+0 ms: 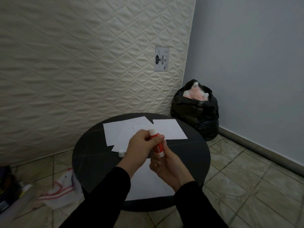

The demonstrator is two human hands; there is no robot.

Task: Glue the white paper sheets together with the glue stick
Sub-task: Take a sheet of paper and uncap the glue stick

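1. Far left, on the tiled floor: a dark heap of things (pixel 6 186), blurred, and a white cloth with red stripes (pixel 59 193) lying just beside the table.
2. Round black table (pixel 92 162) in front of me. Quilted mattress (pixel 82 55) stands upright behind it.
3. Far side of the table: several white paper sheets (pixel 115 132), overlapping, spread flat. One more sheet (pixel 169 129) lies to their right, its corner touching the group.
4. Small white cap (pixel 121 153) stands on the table at the near edge of those sheets, just left of my left hand.
5. My left hand (pixel 141 143), black sleeve, is above the table; fingers curled round the upper end of the glue stick (pixel 157 143). White tip of the stick shows above my fingers, uncapped.
6. The glue stick is red with a white base, tilted, held in the air between both hands over the table's middle.
7. My right hand (pixel 167 168) grips the lower end, fingers wrapped round the base.
8. Under my wrists: another white sheet (pixel 148 186) flat on the near part of the table.
9. Right, in the corner by the blue wall: a black bag (pixel 197 112), open, something pink and white inside.
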